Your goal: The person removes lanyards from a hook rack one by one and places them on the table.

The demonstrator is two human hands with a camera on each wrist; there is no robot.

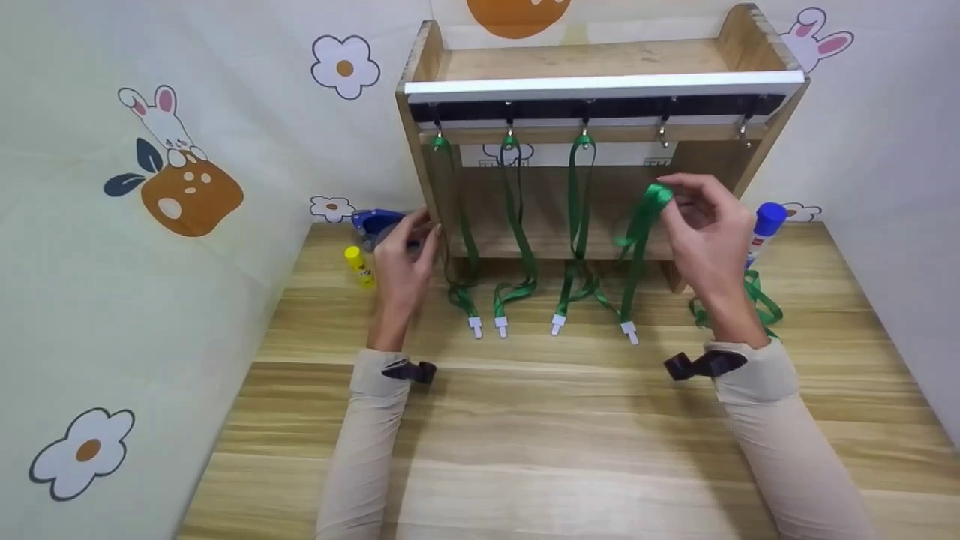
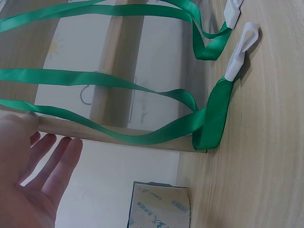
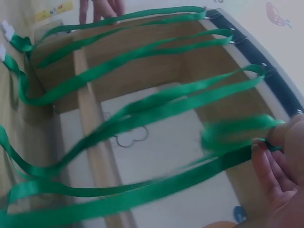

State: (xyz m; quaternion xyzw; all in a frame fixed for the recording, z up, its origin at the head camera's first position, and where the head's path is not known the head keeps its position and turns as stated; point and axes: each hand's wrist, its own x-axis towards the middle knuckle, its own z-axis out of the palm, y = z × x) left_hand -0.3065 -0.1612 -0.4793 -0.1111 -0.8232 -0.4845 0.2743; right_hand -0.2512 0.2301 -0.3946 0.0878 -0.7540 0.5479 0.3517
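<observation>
My right hand (image 1: 705, 232) pinches the top of a green lanyard (image 1: 636, 255) between thumb and fingers, below two bare hooks on the right of a small wooden rack (image 1: 577, 58). A white clip (image 1: 628, 332) at the lanyard's lower end rests on the table. Three more green lanyards (image 1: 576, 195) hang from the hooks to the left, their clips lying on the tabletop. Over on the left, my left hand (image 1: 403, 259) touches the rack's side panel; in the left wrist view its fingers (image 2: 61, 161) are extended along that edge.
Another green lanyard (image 1: 766, 309) lies on the table beside my right wrist. Behind it stands a blue-capped white tube (image 1: 766, 225). Near my left hand are a yellow glue stick (image 1: 358, 264) and a dark blue object (image 1: 371, 219), partly hidden. Patterned cloth (image 1: 247, 300) encloses the table.
</observation>
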